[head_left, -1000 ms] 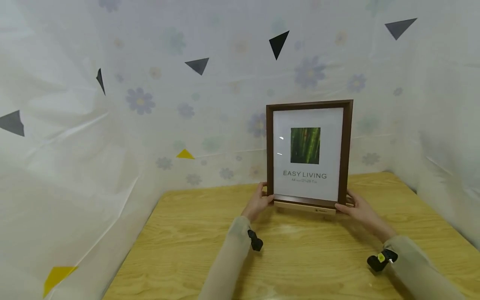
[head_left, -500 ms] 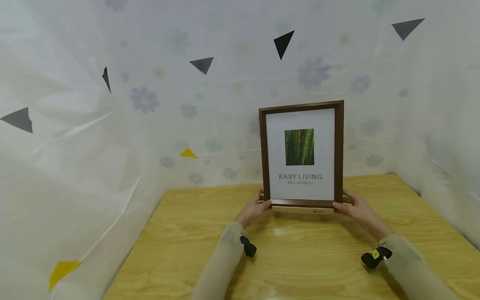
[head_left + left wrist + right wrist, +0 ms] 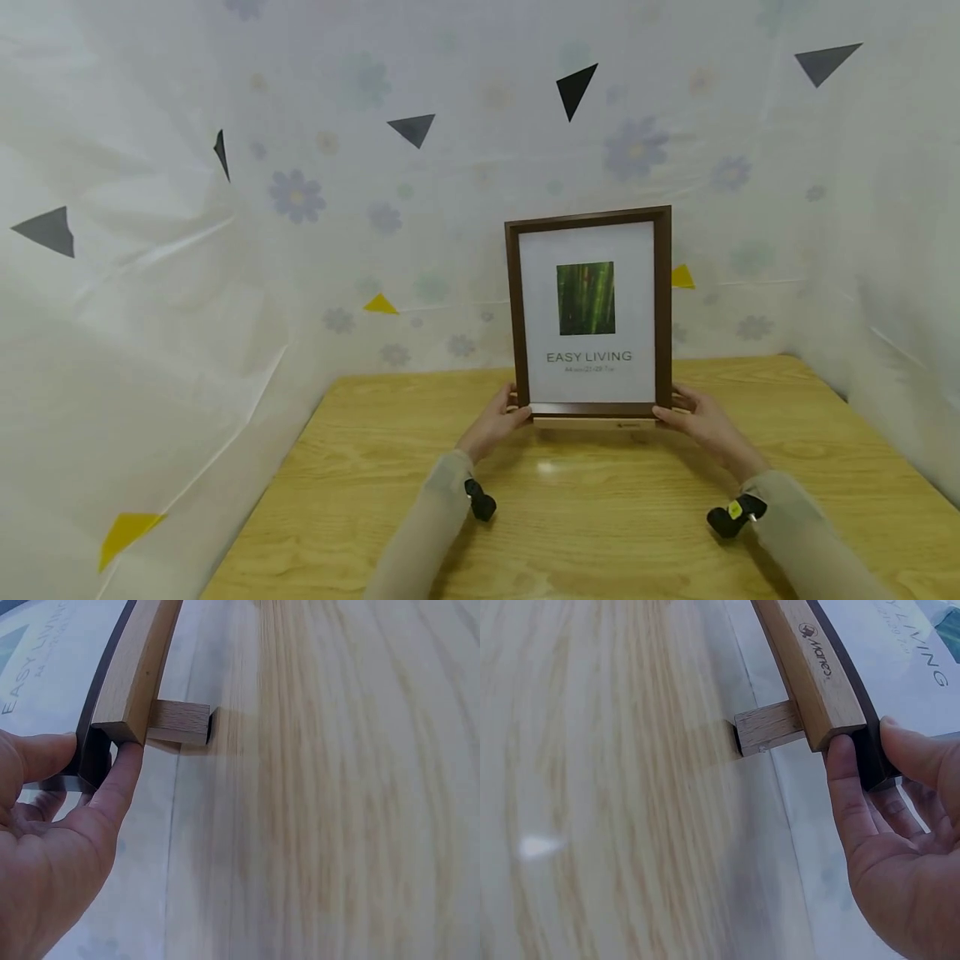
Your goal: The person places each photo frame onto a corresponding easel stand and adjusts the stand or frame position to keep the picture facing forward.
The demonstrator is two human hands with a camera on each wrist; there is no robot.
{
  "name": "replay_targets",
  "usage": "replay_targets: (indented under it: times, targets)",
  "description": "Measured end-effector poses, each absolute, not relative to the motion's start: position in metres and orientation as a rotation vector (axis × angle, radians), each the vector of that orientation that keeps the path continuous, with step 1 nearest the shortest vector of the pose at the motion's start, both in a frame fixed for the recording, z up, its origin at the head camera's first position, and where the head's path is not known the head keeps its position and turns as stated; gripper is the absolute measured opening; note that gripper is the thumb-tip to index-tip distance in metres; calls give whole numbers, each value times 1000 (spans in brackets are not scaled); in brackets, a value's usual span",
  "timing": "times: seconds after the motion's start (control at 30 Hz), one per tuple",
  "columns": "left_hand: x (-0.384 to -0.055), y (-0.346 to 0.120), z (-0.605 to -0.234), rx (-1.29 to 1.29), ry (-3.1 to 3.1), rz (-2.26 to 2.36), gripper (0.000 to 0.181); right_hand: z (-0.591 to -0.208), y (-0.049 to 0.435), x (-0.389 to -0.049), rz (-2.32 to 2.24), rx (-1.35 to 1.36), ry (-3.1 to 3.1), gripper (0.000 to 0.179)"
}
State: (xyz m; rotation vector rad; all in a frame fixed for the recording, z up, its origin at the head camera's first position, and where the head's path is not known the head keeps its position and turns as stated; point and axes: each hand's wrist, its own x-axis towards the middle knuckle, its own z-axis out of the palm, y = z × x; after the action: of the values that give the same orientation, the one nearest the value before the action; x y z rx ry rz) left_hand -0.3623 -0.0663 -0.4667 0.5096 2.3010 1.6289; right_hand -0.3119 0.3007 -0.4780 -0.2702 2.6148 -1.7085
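Observation:
A dark brown picture frame (image 3: 663, 317) with a white insert reading EASY LIVING stands upright on the ledge of a light wooden easel (image 3: 592, 423). My left hand (image 3: 495, 423) grips its lower left corner, thumb on the front and fingers behind. At the opposite corner my right hand (image 3: 708, 427) holds it the same way. In the left wrist view an index finger touches the end of the easel's ledge (image 3: 139, 667), and a short wooden foot (image 3: 180, 721) meets the table. The right wrist view has a finger at the other ledge end (image 3: 825, 682), near a printed logo.
The wood-grain table (image 3: 600, 525) spreads in front of the easel. Behind it hangs a pale flowered curtain (image 3: 450, 208) with dark and yellow triangles. Similar sheeting closes off the left and right sides.
The frame and both hands have shifted left across the table together, and the frame has turned slightly. The head view has also shifted a little. Both hands keep their hold.

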Motion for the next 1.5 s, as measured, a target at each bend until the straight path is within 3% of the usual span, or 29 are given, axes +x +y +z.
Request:
replay_targets:
  times: [0.23, 1.03, 1.5]
  targets:
    - [-364, -78, -469, 461, 2300, 1690, 51, -480, 288, -319, -1759, -328, 2601, 76]
    - [-363, -86, -470, 387, 2199, 1903, 50, -474, 274, -333, -1705, -335, 2609, 79]
    - [-358, -83, -466, 384, 2194, 1926, 49, -465, 271, -330, -1781, -215, 2455, 78]
